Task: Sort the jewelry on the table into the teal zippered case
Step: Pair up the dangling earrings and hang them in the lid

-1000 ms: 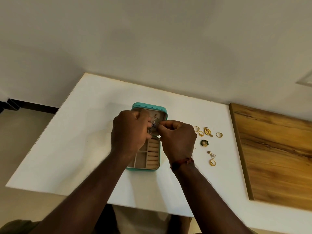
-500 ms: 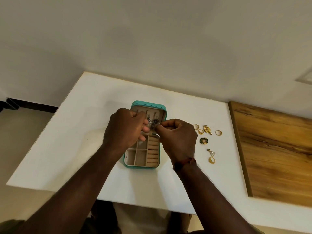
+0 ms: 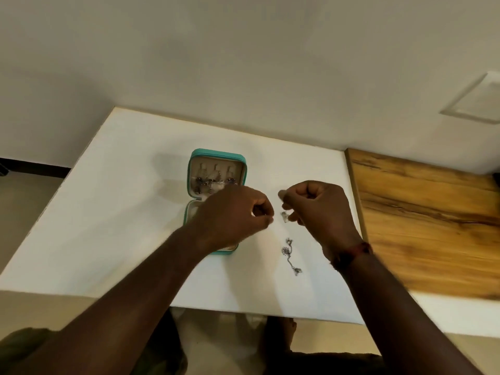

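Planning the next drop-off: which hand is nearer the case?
Left. The left hand overlaps the lower half of the case; the right hand, pinching a silver piece, is to its right.

The left hand (image 3: pixel 235 215) covers most of the lower half of the case (image 3: pixel 216 153); whether its curled fingers hold something I cannot tell. The right hand (image 3: pixel 319 209) pinches a silver piece (image 3: pixel 285 217), too blurred to name. The pieces (image 3: pixel 208 182) in the lid (image 3: pixel 194 169) are too small to tell apart. Beside the right edge of the table (image 3: pixel 108 212), the board (image 3: pixel 433 226) is cut by the picture's border.
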